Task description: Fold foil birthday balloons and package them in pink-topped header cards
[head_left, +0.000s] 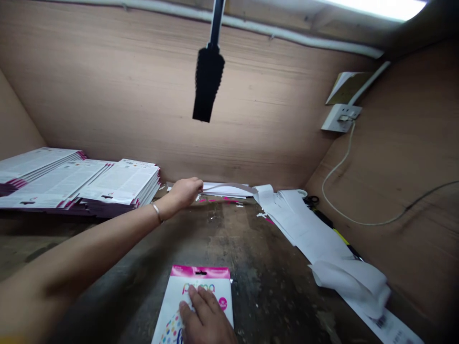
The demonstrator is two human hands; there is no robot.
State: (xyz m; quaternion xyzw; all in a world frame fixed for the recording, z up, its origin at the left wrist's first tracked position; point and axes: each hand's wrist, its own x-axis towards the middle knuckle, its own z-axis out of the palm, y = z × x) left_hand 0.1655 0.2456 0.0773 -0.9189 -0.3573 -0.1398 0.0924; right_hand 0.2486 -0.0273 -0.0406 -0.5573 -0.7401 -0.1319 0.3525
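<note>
packet [172, 301] lies well in from the far edge of the table [268, 272], its long axis running away from me, directly under my right hand [208, 322], fingers slightly spread. my left hand [184, 192], farther off near that edge, seems to pinch a paper strip [236, 185].

A slim, shiny bangle [157, 213] (silvery, by the look of it) circles the left wrist [163, 209], forearm [96, 248] bare.
</note>
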